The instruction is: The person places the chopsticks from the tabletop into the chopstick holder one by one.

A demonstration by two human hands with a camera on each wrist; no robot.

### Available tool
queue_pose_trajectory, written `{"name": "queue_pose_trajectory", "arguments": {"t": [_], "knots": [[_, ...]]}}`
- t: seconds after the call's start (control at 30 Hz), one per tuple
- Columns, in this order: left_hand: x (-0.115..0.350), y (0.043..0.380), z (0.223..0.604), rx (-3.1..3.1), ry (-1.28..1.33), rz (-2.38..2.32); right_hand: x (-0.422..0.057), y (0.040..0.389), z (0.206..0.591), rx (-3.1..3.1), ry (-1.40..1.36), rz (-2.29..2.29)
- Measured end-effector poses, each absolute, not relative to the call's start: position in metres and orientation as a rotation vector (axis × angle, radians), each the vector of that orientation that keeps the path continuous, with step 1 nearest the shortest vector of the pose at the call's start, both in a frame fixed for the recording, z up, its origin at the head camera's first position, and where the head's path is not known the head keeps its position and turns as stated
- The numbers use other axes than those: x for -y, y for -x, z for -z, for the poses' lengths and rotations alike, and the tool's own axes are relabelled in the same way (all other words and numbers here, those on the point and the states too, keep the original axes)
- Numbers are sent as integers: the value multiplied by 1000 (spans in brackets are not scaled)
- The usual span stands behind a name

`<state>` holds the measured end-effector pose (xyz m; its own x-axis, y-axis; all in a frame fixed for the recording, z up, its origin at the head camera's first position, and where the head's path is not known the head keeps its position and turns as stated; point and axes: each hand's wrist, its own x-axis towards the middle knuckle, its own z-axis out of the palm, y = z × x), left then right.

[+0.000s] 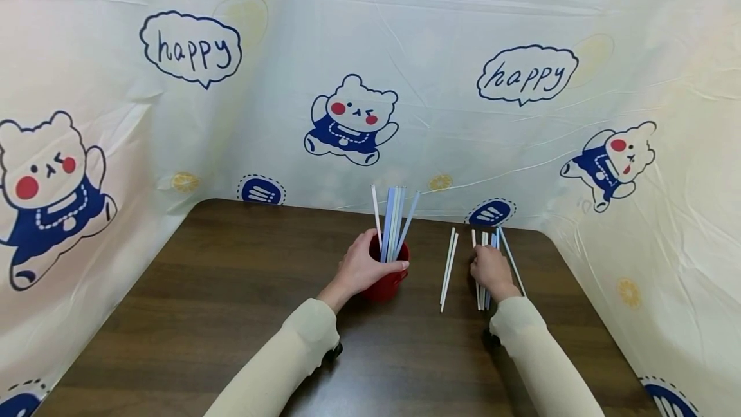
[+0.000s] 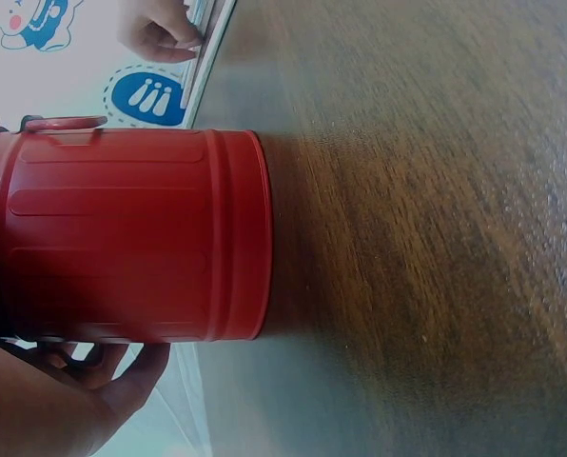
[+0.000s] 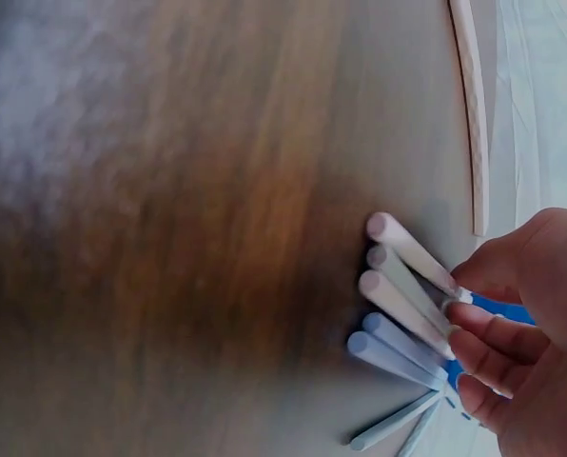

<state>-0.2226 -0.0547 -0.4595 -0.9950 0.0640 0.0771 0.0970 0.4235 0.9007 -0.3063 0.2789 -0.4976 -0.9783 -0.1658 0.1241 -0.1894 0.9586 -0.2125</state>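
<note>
One red bucket [image 1: 379, 289] stands upright on the brown table [image 1: 231, 340] in the head view, with a bunch of long sticks [image 1: 393, 224] rising well above its rim. Most are pale blue or whitish and stand close together; a white stick [image 1: 375, 208] leans apart to the left and a blue stick [image 1: 410, 221] tilts to the right. The left hand [image 1: 361, 267] grips the bucket near the top, its thumb stretched along the near side. To the right of the bucket lie two white sticks [image 1: 448, 269], side by side. Past them, the right hand [image 1: 492, 270] is over a row of white and blue sticks [image 1: 483, 298], and a pale blue stick [image 1: 512, 262] slants just beyond.

From the left wrist, the bucket's ribbed wall and a small red side handle [image 2: 67, 123] show, details that are lost from above; the sticks inside are out of sight.

At the right wrist, the ends of the row can be told apart: three whitish and two bluish, fanned beneath the hand. Its thumb and bent fingers are bunched at the sticks, but I cannot tell whether they pinch any.
</note>
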Motion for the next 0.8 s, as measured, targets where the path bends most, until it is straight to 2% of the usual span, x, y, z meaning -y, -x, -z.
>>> {"name": "queue_pose_trajectory", "arguments": {"t": [0.33, 0.8], "knots": [[56, 222, 458, 2618, 138, 1675, -260, 302, 484, 3143, -275, -474], [55, 222, 460, 2617, 149, 1688, -266, 318, 494, 3077, -156, -629]]}}
